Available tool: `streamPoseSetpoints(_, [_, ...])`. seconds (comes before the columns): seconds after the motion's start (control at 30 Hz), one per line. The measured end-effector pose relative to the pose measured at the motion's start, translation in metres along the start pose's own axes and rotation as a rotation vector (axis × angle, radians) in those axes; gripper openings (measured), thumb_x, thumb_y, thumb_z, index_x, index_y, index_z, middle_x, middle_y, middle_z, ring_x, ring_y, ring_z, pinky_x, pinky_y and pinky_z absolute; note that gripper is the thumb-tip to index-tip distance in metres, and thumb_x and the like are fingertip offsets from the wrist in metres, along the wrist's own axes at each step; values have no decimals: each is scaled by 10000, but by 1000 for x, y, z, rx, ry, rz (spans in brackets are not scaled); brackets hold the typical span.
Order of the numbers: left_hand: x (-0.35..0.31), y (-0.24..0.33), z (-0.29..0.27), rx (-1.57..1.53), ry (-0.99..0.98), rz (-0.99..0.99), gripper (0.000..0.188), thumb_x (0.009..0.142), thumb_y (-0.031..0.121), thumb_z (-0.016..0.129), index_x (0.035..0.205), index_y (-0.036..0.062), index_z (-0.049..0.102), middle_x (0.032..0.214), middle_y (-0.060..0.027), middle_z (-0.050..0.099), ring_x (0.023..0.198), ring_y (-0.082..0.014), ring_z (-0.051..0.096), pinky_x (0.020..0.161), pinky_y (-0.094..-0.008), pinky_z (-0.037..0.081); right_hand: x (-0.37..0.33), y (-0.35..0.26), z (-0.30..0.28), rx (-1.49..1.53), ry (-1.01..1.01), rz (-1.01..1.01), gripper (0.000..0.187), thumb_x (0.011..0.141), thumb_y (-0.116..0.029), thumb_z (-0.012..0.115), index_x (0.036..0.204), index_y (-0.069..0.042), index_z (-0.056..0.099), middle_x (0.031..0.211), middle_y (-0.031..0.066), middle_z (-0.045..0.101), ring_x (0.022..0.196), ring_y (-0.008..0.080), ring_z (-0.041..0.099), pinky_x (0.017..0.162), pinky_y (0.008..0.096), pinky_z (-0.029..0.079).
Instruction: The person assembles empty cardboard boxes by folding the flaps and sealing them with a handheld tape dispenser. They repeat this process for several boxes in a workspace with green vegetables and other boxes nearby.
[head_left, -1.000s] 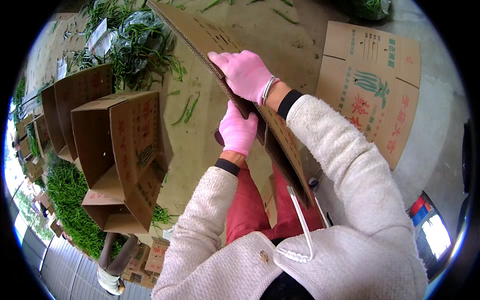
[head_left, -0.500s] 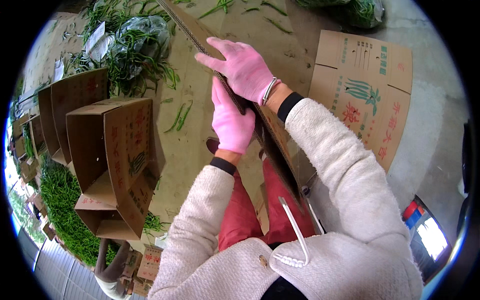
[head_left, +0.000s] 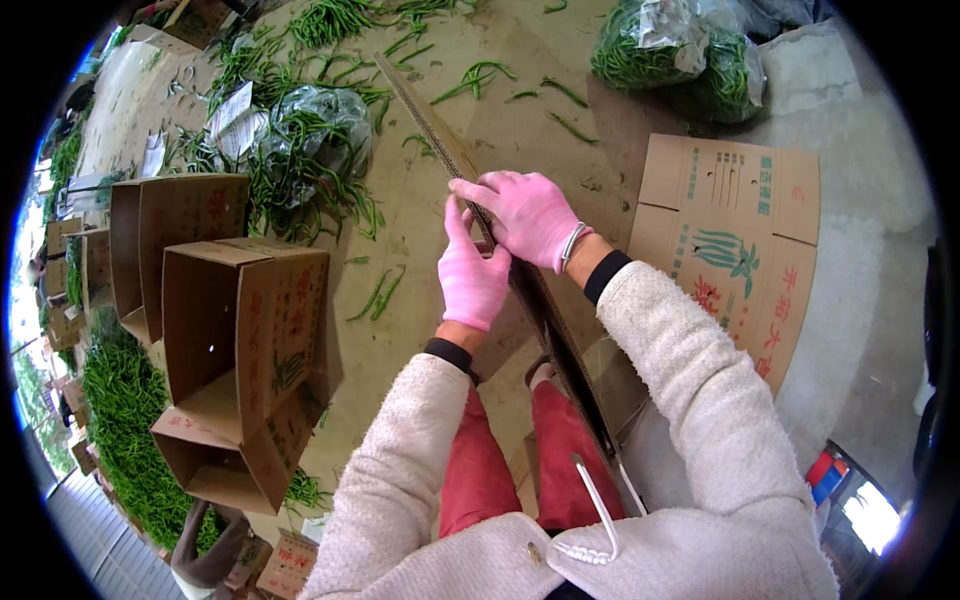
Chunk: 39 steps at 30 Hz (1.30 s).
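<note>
A folded-flat cardboard box [head_left: 432, 122] stands almost edge-on in front of me, running from the upper middle down toward my legs. My right hand [head_left: 530, 218], in a pink glove with a silver bracelet at the wrist, lies over its upper right side with the fingers bent round the edge. On the left side, my left hand [head_left: 470, 278], in a matching glove, pinches the same edge, thumb and fingers close to the right fingertips. Below the hands the cardboard layers part in a narrow dark gap. The left fingertips are partly hidden by the edge.
Opened cardboard boxes [head_left: 245, 330] stand to my left, beside a large heap of green chili peppers [head_left: 125, 420]. A clear bag of peppers [head_left: 325, 125] lies farther off, another bag [head_left: 660, 50] at the far right. A flat printed carton [head_left: 735, 200] lies right. A person [head_left: 205, 550] is at lower left.
Both hands have come lower and closer to my body with the cardboard. My right fingers, spread before, now bend over the edge. The whole view has shifted, showing more of the far floor.
</note>
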<state>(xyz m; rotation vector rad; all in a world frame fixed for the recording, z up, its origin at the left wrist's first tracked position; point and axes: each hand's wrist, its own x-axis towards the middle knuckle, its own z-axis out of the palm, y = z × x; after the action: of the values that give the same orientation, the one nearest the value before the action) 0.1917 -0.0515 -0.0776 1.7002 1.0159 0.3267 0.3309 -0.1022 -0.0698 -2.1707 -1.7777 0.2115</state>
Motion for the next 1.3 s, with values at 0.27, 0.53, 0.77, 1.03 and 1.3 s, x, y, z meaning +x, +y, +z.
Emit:
streamPoseSetpoints(0.27, [9, 0, -5, -76, -98, -39, 797, 778, 99, 716, 1506, 57, 394, 1311, -195, 644, 863, -189, 735, 816, -323, 573, 3, 3, -13, -57, 59, -101, 581, 815, -176, 668, 1383, -177, 550, 1082, 65, 660, 983, 251, 662, 834, 385, 523])
streamPoseSetpoints(0.53, [25, 15, 26, -50, -142, 4, 812, 783, 159, 735, 1511, 51, 391, 1286, -160, 665, 840, -201, 739, 810, -328, 570, -6, 21, -26, 86, 35, 149, 552, 811, -87, 639, 1342, -185, 523, 1095, 114, 673, 885, 348, 673, 780, 449, 541])
streamPoseSetpoints(0.77, [30, 18, 51, -48, -72, 121, 817, 786, 199, 743, 1511, 55, 396, 1246, -162, 680, 839, -221, 733, 815, -336, 570, -18, 34, -11, 323, 200, 437, 551, 858, -127, 629, 1386, -172, 479, 1025, 133, 716, 847, 371, 690, 753, 470, 551])
streamPoseSetpoints(1.03, [34, 26, 62, 51, -74, 106, 805, 774, 169, 720, 1507, 74, 399, 1162, -197, 690, 898, -280, 715, 825, -385, 571, -13, 52, -18, 0, 129, 334, 432, 876, -212, 617, 1292, -98, 589, 858, 185, 711, 789, 389, 691, 728, 499, 542])
streamPoseSetpoints(1.3, [25, 12, 30, 207, 3, -96, 783, 774, 160, 665, 1503, 106, 385, 972, -223, 712, 910, -389, 691, 834, -465, 550, 48, 128, -20, 61, -59, 699, 589, 865, -488, 664, 1204, -6, 676, 1120, 270, 692, 1089, 389, 652, 942, 437, 497])
